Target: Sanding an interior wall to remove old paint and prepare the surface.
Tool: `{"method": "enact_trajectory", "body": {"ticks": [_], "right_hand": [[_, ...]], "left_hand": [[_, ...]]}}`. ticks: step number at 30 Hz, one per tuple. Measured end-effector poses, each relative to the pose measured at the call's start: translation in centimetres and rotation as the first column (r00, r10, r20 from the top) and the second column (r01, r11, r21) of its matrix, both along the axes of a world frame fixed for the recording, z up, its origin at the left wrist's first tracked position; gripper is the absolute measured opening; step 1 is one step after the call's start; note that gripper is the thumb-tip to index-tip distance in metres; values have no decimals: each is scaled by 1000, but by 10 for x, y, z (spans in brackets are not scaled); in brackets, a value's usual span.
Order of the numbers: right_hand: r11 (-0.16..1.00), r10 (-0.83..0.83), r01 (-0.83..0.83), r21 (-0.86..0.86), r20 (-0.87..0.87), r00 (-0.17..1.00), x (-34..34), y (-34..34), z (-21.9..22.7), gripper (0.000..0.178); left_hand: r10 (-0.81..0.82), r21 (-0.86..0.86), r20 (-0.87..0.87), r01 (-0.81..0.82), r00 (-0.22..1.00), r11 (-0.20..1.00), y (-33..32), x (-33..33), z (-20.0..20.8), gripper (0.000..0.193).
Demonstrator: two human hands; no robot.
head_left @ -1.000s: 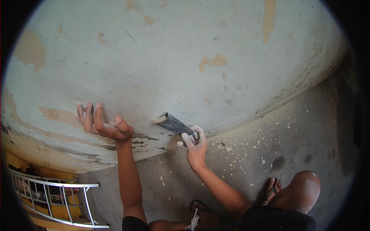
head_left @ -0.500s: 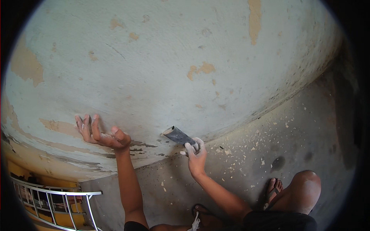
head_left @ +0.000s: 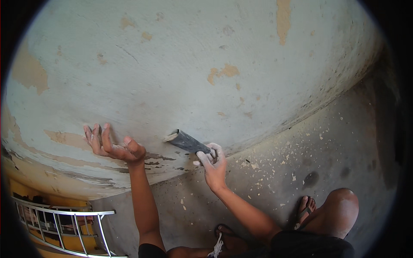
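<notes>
A pale green wall (head_left: 172,77) with peeling paint fills most of the view. My right hand (head_left: 214,166) is dusted white and closed round the lower right end of a dark grey folded piece of sandpaper (head_left: 188,141). Its whitish upper left end lies against the wall, low down. To the left, my left hand (head_left: 116,148) is open with fingers apart, fingertips touching the wall beside a tan bare patch (head_left: 66,137). Nothing is in that hand. Dark cracked streaks (head_left: 153,157) run along the wall just right of its wrist.
Paint flakes (head_left: 254,165) litter the grey floor (head_left: 275,198) along the wall's foot. A metal ladder (head_left: 58,223) is at the lower left. My sandalled foot (head_left: 306,207) and bent knee (head_left: 342,213) are at the lower right.
My right hand has moved up and to the left along the wall with the sandpaper. My left hand has stayed nearly in place, a touch higher.
</notes>
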State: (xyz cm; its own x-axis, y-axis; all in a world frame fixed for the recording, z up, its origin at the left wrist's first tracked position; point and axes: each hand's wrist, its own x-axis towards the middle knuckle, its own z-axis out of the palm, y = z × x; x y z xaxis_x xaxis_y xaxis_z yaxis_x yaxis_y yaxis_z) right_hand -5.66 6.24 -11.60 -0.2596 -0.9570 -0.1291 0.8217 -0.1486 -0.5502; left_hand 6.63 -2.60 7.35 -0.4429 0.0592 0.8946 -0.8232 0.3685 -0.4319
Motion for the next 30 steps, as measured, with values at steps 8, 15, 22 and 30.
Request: {"method": "enact_trajectory", "body": {"ticks": [8, 15, 22, 30], "right_hand": [[999, 19, -19, 42, 2, 1000, 2, 2, -1, 28], [991, -25, 25, 129, 0, 1000, 4, -1, -32, 29], [998, -3, 2, 55, 10, 1000, 7, 0, -33, 30], [997, 9, -12, 71, 45, 999, 8, 0, -2, 30]], "left_hand": [[22, 8, 20, -22, 1000, 1000, 3, 1, 2, 44], [54, 0, 33, -54, 998, 999, -3, 10, -6, 44], [25, -1, 40, -25, 999, 1000, -3, 4, -3, 44], [39, -9, 18, -39, 999, 999, 2, 2, 3, 43]]}}
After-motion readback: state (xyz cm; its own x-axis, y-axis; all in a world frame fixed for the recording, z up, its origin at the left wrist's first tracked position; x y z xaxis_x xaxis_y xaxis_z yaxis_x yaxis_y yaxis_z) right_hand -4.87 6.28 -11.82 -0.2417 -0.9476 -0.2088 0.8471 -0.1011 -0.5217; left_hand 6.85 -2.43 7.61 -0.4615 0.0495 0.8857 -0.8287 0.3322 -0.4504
